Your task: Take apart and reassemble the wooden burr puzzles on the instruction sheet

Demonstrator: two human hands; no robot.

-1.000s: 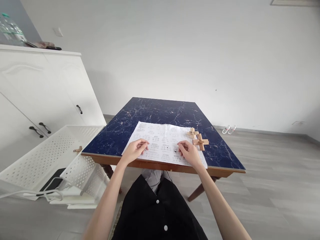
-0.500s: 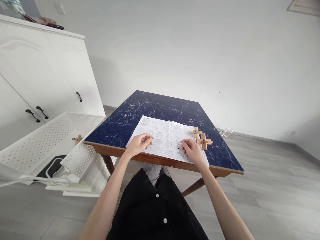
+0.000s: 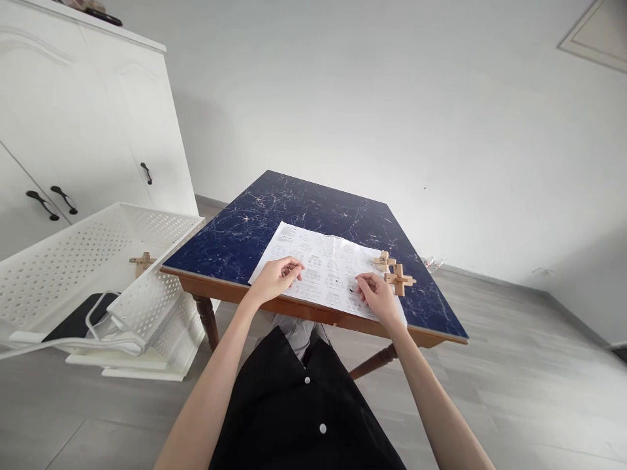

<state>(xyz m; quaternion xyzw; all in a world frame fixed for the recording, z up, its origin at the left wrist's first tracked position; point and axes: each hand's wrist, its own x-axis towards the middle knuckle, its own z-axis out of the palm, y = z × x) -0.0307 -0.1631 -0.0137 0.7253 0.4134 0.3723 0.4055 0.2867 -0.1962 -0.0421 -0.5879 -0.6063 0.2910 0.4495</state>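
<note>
A printed paper sheet (image 3: 321, 254) lies flat at the near side of the blue marble-patterned table (image 3: 313, 202). My left hand (image 3: 278, 279) rests over its left near edge, fingers loosely curled and slightly apart, holding nothing visible. Over the right part of the sheet is my right hand (image 3: 377, 294), also relaxed and half curled, with nothing seen in it. Just beyond that hand, two small wooden interlocking puzzles sit at the sheet's right edge: a lighter one (image 3: 384, 261) behind and a cross-shaped one (image 3: 400, 280) in front.
At the left, a white perforated basket (image 3: 63, 258) stands against the table and holds another wooden cross-shaped piece (image 3: 143, 263), a black item and a white cable. A white cabinet (image 3: 88, 117) rises behind it. Beyond the table is a pale wall (image 3: 343, 98).
The camera view has tilted and shifted slightly. Both hands stay in nearly the same place over the sheet, and the wooden puzzles have not moved.
</note>
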